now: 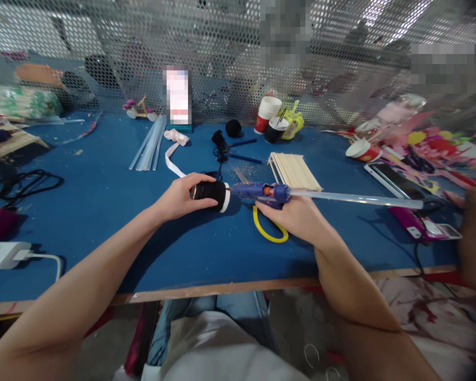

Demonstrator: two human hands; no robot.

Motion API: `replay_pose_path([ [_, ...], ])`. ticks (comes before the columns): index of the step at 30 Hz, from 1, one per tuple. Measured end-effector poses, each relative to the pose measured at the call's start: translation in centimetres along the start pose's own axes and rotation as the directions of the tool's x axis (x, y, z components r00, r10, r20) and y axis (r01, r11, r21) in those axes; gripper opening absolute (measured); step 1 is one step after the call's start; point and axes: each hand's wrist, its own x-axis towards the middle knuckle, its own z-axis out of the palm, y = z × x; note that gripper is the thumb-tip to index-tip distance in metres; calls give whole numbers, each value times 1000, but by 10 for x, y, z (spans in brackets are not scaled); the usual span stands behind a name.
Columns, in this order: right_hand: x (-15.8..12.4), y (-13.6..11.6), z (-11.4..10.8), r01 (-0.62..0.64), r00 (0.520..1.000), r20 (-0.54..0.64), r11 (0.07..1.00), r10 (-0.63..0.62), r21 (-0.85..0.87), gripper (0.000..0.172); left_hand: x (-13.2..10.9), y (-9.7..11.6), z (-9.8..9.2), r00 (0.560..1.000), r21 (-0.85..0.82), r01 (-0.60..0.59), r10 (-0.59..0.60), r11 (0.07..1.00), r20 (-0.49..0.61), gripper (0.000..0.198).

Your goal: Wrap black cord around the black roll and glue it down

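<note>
- Left hand (178, 198): fingers curled around black-wrapped cylinder with white rim (208, 191), held sideways over middle of blue tabletop (103, 211).
- Right hand (297, 217): clenched on blue hot-glue gun (262, 191), clear glue stick (357, 198) protruding behind; nozzle at the white rim.
- Step, as judged: gluing at rim.
- Next move, as judged: calls for steady cylinder and gentle trigger squeeze.
- Nearby: yellow loop handle (267, 233) under gun; flat wooden sticks (295, 170) beyond.

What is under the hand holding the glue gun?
A yellow loop, perhaps a scissors handle, lies on the table under the right hand. The hand and glue gun cover the rest.
</note>
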Motion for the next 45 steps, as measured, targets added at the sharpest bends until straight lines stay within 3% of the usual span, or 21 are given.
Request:
replay_pose_path([
  [14,0,5,8,-91,995,-35,995,92,29,14,-1,1,-3,992,2,-121,121,993,48,50],
  [29,-3,-1,0,21,1000,-7,1000,-21,-22,17,0,1,0,999,7,37,-37,999,0,50],
  [37,-2,-7,-7,-2,996,84,999,5,-33,18,1,1,-1,997,1,81,-81,997,1,49],
  [45,-6,-2,0,21,997,69,1000,-20,-2,12,1,-1,1,992,0,123,-123,992,-5,50],
])
